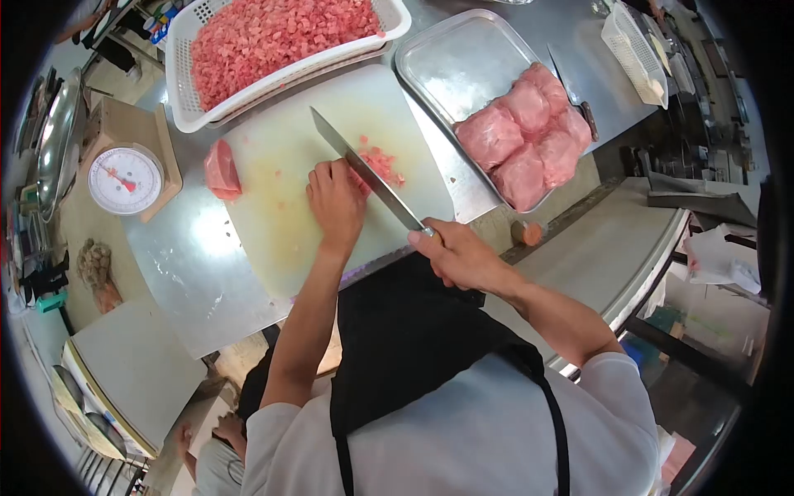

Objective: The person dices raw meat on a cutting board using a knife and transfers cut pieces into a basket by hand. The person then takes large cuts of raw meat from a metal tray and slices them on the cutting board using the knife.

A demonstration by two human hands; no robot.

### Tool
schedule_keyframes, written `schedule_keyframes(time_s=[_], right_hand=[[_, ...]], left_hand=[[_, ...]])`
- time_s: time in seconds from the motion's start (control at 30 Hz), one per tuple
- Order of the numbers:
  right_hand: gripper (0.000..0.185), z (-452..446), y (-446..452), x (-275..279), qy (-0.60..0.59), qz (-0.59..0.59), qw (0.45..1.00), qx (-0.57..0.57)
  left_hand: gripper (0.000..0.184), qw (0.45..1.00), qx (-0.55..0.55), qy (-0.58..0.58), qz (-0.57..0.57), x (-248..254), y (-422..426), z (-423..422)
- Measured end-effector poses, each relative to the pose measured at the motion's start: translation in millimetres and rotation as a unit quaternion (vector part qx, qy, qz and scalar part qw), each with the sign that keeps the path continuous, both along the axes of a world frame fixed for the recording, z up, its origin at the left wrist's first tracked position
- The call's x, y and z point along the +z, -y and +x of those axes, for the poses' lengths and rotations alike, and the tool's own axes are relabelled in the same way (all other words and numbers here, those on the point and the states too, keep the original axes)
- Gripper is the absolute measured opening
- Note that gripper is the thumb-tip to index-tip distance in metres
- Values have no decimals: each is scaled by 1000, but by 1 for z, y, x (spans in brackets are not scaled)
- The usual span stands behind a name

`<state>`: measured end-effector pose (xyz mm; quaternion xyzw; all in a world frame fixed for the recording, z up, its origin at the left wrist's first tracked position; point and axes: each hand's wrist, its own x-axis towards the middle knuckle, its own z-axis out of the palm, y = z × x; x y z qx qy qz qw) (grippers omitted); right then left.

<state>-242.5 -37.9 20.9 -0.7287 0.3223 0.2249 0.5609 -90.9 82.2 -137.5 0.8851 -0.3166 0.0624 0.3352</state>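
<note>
A long knife (368,175) lies diagonally over the cutting board (281,240), its handle in the closed fingers of my right hand (461,255). To the left of the blade, my left hand (335,202) presses on meat with its fingertips curled together; the piece under them is mostly hidden. Small diced meat (380,163) lies on the blade's other side. At the board's left edge rests a larger chunk of pink meat (222,171).
Behind the board is a white basket (186,91) heaped with diced meat. A metal tray (430,51) at the right holds several large meat pieces (525,132), with another knife (587,120) beside it. A dial scale (126,180) stands left. Another person (223,455) is at lower left.
</note>
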Motion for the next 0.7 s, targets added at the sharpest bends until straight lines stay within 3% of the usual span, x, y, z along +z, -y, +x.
schedule_keyframes(time_s=[0.07, 0.17, 0.33, 0.43, 0.53, 0.7], right_hand=[[59, 3, -6, -20, -30, 26, 999, -10], [60, 31, -11, -75, 113, -53, 992, 2], [61, 28, 11, -19, 58, -70, 995, 50], [59, 5, 14, -6, 54, -76, 993, 71], [56, 19, 13, -35, 86, -60, 992, 75], [53, 55, 6, -65, 134, -71, 985, 79]], left_hand=[[11, 1000, -2, -1, 13, -3, 1, 2], [13, 1000, 0, 4, 5, -4, 0, 2], [20, 993, 0, -80, -92, 3, -14, 5], [11, 997, -16, -50, -53, -1, -18, 8], [12, 999, -3, -53, -10, -4, -15, 7], [12, 998, -7, -56, -37, -2, -19, 8]])
